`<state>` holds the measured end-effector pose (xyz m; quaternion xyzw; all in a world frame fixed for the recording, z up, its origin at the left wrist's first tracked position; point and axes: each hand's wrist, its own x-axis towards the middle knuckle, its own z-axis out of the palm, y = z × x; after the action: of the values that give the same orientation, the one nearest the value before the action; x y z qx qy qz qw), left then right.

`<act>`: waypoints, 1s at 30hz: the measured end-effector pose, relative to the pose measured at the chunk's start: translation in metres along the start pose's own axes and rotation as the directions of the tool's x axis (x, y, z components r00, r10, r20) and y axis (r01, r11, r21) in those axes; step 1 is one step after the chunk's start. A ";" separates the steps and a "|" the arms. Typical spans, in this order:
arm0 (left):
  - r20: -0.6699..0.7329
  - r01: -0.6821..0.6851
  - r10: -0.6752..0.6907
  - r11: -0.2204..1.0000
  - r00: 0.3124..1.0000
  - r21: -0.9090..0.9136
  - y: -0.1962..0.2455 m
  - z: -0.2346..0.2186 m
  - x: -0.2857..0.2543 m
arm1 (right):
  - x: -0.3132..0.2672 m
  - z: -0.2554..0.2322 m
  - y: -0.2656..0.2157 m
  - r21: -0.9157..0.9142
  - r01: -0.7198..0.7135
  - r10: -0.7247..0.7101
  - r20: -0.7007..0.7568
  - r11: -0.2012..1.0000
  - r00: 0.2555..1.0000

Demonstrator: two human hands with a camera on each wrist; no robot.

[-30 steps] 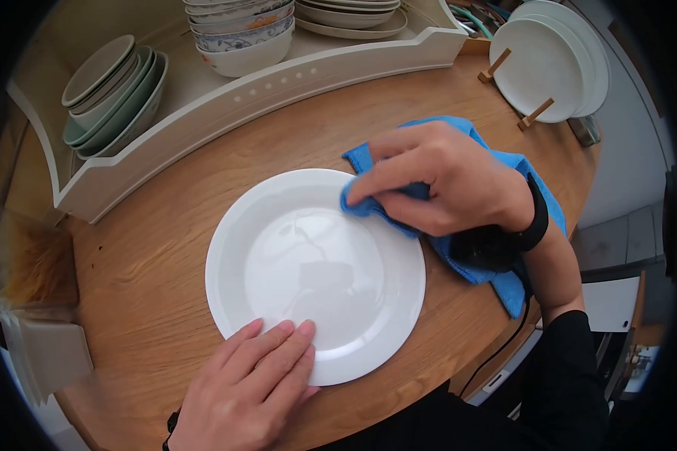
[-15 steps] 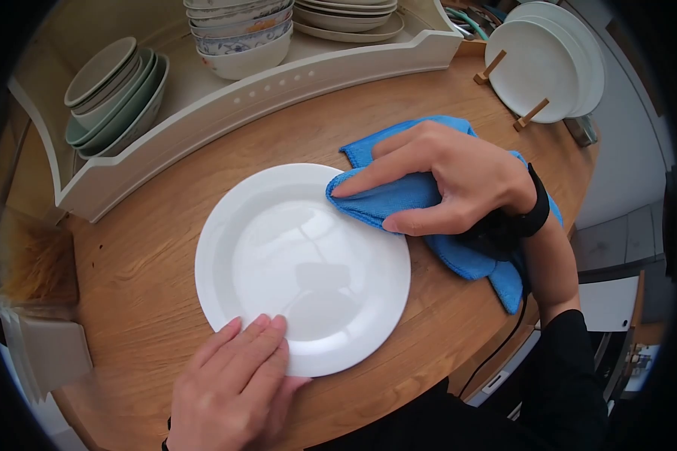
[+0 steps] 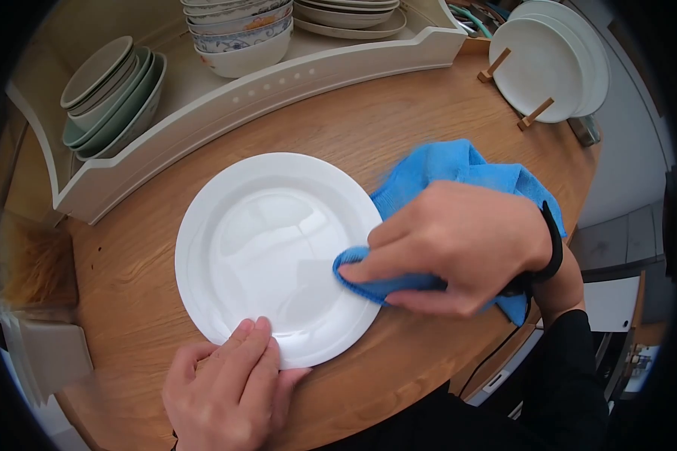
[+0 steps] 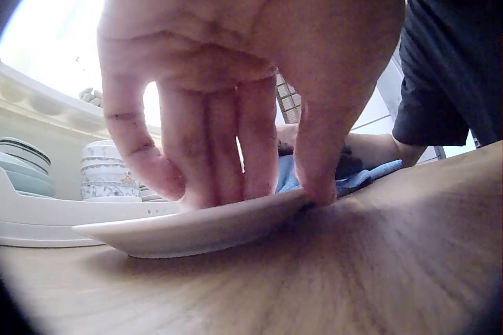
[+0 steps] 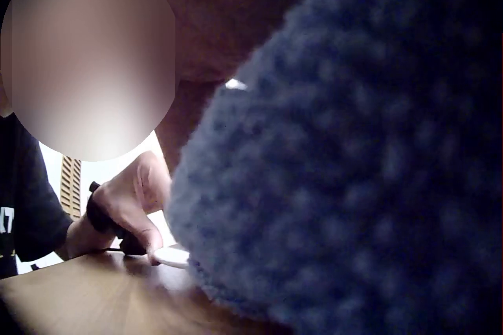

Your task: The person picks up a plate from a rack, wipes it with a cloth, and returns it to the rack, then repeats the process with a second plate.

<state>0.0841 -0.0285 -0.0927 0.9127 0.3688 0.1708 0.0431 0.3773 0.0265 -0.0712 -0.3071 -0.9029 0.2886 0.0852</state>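
A white plate (image 3: 278,255) lies on the wooden table. My left hand (image 3: 229,387) grips its near rim, fingertips on top and the thumb at the edge; the left wrist view shows this hand (image 4: 236,76) over the plate (image 4: 196,233) from the side. At the plate's right rim, my right hand (image 3: 459,248) pinches a folded part of a blue cloth (image 3: 444,161) and presses it onto the surface. The rest of the cloth spreads behind and under that hand. In the right wrist view the cloth (image 5: 338,170) covers much of the picture.
A white tray (image 3: 203,116) with stacked bowls (image 3: 244,45) and dishes runs along the back. White plates (image 3: 538,71) stand on a wooden rack at the back right. At the left edge is a bristly brown object (image 3: 37,259).
The plate has shifted left and slightly away from me, my left hand moving left with it. My right hand has come toward me along the right rim, bringing the pinched cloth.
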 end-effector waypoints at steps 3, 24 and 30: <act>0.000 -0.008 0.008 1.000 1.000 -0.007 0.005 -0.002 0.004 | 0.002 0.013 -0.003 -0.050 0.078 -0.078 0.011 0.996 0.997; 0.004 -0.124 0.128 0.967 0.992 -0.222 0.000 0.003 0.009 | 0.008 0.013 0.009 -0.184 -0.017 -0.031 -0.256 0.983 0.966; 0.018 -0.091 0.097 0.972 0.995 -0.215 0.001 0.001 0.009 | 0.008 0.005 0.000 -0.012 -0.033 0.033 -0.038 0.999 0.999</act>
<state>0.0911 -0.0225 -0.0907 0.9214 0.3041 0.1985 0.1382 0.3692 0.0286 -0.0757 -0.3279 -0.8976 0.2785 0.0957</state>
